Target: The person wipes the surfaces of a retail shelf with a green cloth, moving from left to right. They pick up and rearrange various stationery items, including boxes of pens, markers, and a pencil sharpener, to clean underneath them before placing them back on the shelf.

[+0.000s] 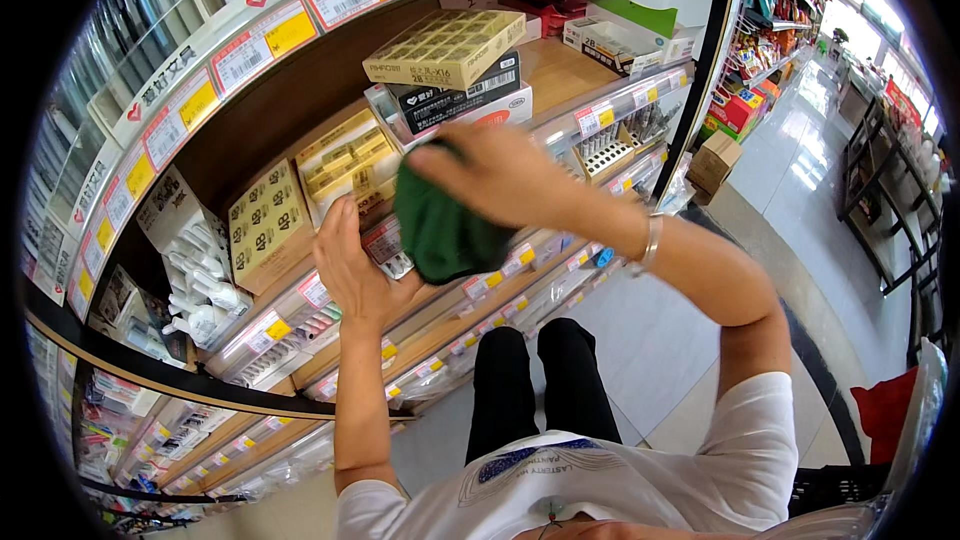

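A dark green cloth (442, 225) hangs from my right hand (487, 172), whose fingers are closed on it in front of the shelf; the hand is slightly blurred. My left hand (360, 262) is raised beside the cloth, palm towards the shelf edge, fingers extended, close to a carton of small yellow boxes (352, 154). Whether it touches the carton I cannot tell. Left of that stands a carton of 4B erasers (262, 225). Behind the cloth, a yellow 2B eraser carton (446, 45) lies on a black box (465, 96) and a white box (514, 109).
White bottles (202, 300) in a display box stand at the left. An open white box (615, 45) sits further right on the shelf. Price labels line the curved shelf edges, above and below. A cardboard box (714, 161) rests on the floor near the shelf's end.
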A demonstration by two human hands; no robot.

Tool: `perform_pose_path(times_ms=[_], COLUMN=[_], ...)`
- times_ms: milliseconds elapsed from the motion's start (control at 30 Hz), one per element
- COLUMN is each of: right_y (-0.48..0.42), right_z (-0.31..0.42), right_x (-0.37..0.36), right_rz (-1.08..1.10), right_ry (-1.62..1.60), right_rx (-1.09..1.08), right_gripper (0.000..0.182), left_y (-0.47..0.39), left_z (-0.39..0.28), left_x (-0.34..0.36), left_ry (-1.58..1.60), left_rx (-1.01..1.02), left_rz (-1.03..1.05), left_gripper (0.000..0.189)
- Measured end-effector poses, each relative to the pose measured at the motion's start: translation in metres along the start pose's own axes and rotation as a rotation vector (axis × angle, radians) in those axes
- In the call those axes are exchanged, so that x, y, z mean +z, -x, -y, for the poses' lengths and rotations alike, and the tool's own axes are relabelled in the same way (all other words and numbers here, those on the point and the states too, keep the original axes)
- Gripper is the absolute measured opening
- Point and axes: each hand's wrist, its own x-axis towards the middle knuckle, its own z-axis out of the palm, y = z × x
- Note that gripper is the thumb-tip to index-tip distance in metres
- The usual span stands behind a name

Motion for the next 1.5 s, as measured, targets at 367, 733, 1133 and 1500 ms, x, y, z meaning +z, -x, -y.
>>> perform_pose_path(times_ms=[367, 733, 1133, 1500], right_y=[-0.025, -0.053, -0.022, 0.009], right_z=[-0.014, -0.076, -0.107, -0.178], right_x=[-0.048, -0.072, -0.105, -0.088], right_rz=[-0.63, -0.183, -0.461, -0.207], right_ry=[0.315, 0.417, 0.613, 0.869], right_rx=[-0.381, -0.586, -0.43, -0.253], right_gripper=[0.014, 0.053, 0.037, 0.037], left_y=[0.0, 0.001, 0.005, 0.0], left_z=[0.007, 0.005, 0.007, 0.003], left_x=[-0.001, 0.003, 0.009, 0.012], left_ry=[0.163, 0.091, 0.055, 0.033], left_rx=[-0.144, -0.13, -0.175, -0.181], left_rz=[-0.069, -0.062, -0.05, -0.071], left_gripper=[0.035, 0.036, 0.037, 0.039])
